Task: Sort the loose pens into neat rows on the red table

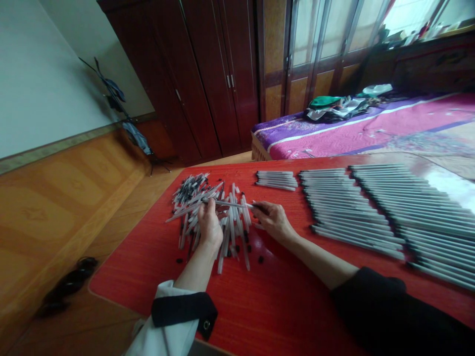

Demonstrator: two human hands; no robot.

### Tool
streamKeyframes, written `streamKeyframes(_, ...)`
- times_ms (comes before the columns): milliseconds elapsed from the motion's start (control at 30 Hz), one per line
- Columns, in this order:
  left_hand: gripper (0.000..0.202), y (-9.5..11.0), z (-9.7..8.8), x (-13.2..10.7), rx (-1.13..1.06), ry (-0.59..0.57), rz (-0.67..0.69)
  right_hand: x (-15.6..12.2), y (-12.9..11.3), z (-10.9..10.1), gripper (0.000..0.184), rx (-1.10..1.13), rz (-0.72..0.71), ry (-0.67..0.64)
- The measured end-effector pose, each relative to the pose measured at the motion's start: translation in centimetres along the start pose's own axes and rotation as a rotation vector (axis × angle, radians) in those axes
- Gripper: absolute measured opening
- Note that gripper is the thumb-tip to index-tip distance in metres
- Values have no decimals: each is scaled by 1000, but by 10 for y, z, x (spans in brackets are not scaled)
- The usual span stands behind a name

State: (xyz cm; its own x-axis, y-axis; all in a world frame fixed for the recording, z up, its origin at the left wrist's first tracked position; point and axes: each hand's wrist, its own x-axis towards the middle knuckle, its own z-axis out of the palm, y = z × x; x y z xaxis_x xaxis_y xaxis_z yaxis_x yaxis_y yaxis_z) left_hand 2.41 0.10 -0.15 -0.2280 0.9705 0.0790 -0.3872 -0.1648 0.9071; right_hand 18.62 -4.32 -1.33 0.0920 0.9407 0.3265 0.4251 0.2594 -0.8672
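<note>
My left hand (210, 223) grips a thin white pen barrel (232, 203) above a loose heap of pen barrels (233, 232). My right hand (272, 221) pinches the barrel's other end, which looks dark where it meets my fingers. The heap lies crisscrossed on a red tabletop (148, 257), directly under my left hand. Small black pen caps (261, 259) are scattered beside it. To the right of my right hand lie neat rows of pens (351, 212), their dark ends lined up, and a smaller bundle (276, 180) sits beyond the heap.
A second block of aligned pens (411, 212) fills the table's right side. Beyond the table are a bed with a pink and purple cover (334, 138) and a dark wooden wardrobe (208, 74). A black object (69, 284) lies on the wooden floor at left.
</note>
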Motion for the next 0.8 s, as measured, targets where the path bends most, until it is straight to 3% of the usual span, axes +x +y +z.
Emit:
streamKeyframes(467, 33, 3, 4, -6, 20, -63, -19, -2, -1, 5, 28, 54, -54, -36)
streamKeyframes(800, 30, 1, 4, -10, 28, -83, 4, 0, -10, -2, 27, 49, -12, -77)
